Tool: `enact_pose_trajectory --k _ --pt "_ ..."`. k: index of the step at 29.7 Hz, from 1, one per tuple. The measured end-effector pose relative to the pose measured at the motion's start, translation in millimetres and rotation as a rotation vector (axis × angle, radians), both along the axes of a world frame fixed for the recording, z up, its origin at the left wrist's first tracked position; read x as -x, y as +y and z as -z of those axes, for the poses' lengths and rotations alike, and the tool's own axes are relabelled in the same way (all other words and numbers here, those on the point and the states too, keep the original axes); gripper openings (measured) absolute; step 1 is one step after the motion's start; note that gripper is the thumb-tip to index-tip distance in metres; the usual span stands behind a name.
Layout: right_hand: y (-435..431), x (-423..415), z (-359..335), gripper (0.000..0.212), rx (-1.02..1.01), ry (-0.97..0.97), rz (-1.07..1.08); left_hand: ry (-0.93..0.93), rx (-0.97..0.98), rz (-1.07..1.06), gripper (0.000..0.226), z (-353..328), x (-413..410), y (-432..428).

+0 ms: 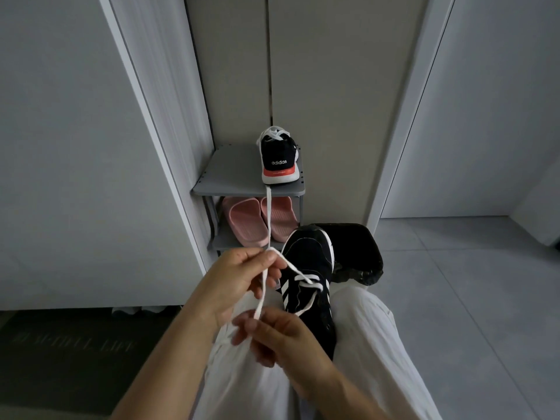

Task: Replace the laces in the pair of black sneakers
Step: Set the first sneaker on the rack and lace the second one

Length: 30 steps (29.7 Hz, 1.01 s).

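Head view, lace (264, 286) end hidden in right hand (281, 338)

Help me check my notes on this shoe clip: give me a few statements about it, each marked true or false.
1. Both the left hand and the right hand pinch the white lace. True.
2. The second sneaker stands on the floor. False: it stands on top of the grey rack.
3. The pink slippers lie on the rack's lower shelf. True.
4. The sneaker on the lap is fully laced. False: only a couple of crossings show, towards its toe.
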State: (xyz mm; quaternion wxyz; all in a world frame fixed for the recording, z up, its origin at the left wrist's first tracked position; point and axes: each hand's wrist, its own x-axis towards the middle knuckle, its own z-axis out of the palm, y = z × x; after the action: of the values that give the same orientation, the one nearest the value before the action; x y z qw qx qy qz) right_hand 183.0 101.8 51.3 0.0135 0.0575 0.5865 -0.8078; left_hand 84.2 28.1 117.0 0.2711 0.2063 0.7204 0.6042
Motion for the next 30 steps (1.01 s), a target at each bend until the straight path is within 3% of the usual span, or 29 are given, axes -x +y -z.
enact_pose_trajectory --k 5,9,12,15,17,19,24,30 --pt "7.3 -11.6 0.4 0.021 0.044 0.033 0.066 0.105 0.139 -0.157 0.023 8.2 26.6 -4.6" --pt "20.2 -9.4 -8.2 0.021 0.059 0.038 0.186 -0.081 0.123 0.025 0.053 21.7 1.0 -17.1" --pt "31.4 -2.3 -15.2 0.022 0.033 0.035 0.261 -0.078 0.133 0.111 0.069 39.7 -28.6 -28.1" --pt "40.7 4.2 -26.8 0.022 0.014 0.051 0.301 0.156 0.245 0.062 0.083 56.7 -32.2 -37.9" --pt "46.3 11.1 -38.0 0.022 0.015 0.091 0.318 0.353 0.339 0.113 0.071 60.0 -29.4 -41.5" --pt "47.8 20.9 -42.9 0.027 -0.029 0.079 0.299 0.398 0.349 0.144 0.056 51.3 -32.4 -39.5" --pt "21.5 21.6 -24.4 0.046 0.002 0.056 0.094 -0.019 -0.212 -0.023 0.027 -5.1 -29.7 -21.2" --pt "15.2 -2.2 -8.0 0.022 -0.126 0.107 -0.001 -0.035 -0.45 -0.266 0.022 -40.0 16.5 -22.0"
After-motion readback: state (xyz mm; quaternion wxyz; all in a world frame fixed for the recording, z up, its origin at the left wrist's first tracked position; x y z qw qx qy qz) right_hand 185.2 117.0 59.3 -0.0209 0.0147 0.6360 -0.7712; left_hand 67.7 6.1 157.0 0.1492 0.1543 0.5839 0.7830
